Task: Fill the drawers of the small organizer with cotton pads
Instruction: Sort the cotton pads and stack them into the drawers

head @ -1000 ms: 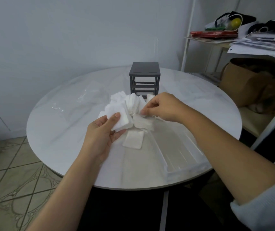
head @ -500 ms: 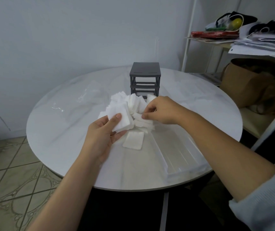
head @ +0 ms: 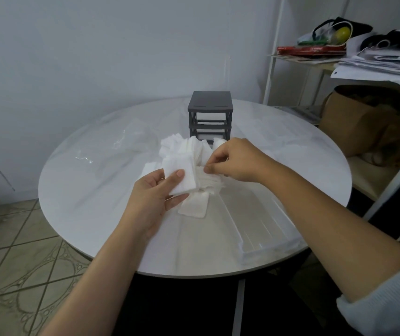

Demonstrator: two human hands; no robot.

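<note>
Two grips: left hand [head: 154, 202] around pad stack [head: 182, 177], right hand [head: 239, 161] pinch-tight on loose pads [head: 212, 185].

Cotton pads [head: 182, 175] soft, matt white; organizer [head: 209, 117] matt dark plastic; table [head: 97, 190] glossy marble-look; drawer [head: 266, 229] clear plastic.

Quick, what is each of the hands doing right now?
Left hand: holding a small stack of white square cotton pads, thumb on top.
Right hand: pinching the top of the loose white pad pile.
</note>
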